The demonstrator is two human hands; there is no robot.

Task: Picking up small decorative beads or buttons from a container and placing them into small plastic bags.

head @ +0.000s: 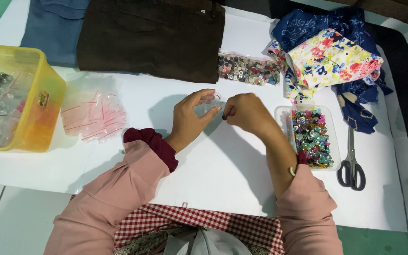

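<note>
Left hand point(191, 114) grasps a small clear bag point(207, 105); right hand point(246, 112), just beside, pinches a dark button point(224, 116) at its mouth.

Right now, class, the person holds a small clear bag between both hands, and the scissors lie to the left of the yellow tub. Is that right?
Not quite. The head view shows the scissors at the right, beside the clear tray of coloured buttons, far from the yellow tub. The left hand and right hand do hold the small clear bag.

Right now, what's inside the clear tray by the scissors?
The clear tray holds a heap of multicoloured shiny buttons or beads. Lower layers and the tray floor are covered. The scissors lie beside it.
</note>
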